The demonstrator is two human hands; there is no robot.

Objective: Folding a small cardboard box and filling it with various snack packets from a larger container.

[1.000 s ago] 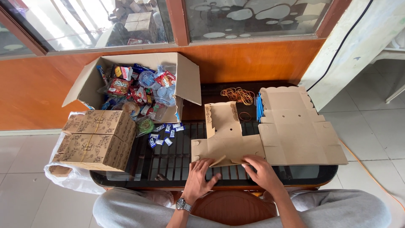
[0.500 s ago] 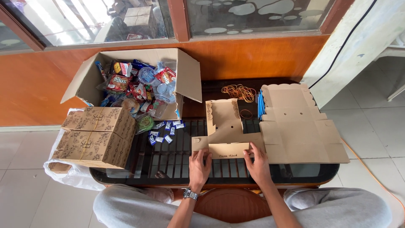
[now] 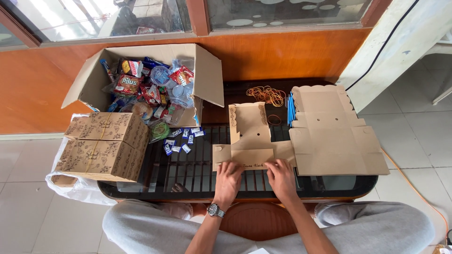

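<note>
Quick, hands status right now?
Left hand: open, fingers pressing the folded flap of the flat cardboard box.
Right hand: open, pressing the same flap.

Both hands press on a flat kraft box blank (image 3: 252,148) at the near edge of the dark glass worktop (image 3: 188,176) — left hand (image 3: 228,181) and right hand (image 3: 281,177) on its folded front flap. A stack of blanks (image 3: 332,134) lies just right (rubber bands (image 3: 266,94) behind).

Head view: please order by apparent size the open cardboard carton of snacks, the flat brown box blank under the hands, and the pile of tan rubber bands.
1. Open cardboard carton of snacks
2. Flat brown box blank
3. Pile of tan rubber bands
</note>
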